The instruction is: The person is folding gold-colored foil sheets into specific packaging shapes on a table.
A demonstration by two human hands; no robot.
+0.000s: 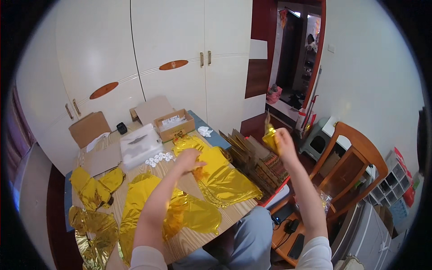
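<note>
My right hand is raised off the table's right side, its fingers closed around a small bunched piece of shiny gold foil with a thin tip pointing up. My left hand is over a large flat gold foil balloon, fingers stretched out and resting on or just above it. Under my left forearm a second gold foil sheet spreads across the table, partly hidden by the arm. Two more crumpled gold foil pieces lie at the table's left edge.
On the wooden table stand a cardboard box, a clear plastic-wrapped white pack and several small white discs. To the right are a box of upright cardboard pieces and a wooden chair with chargers on its seat.
</note>
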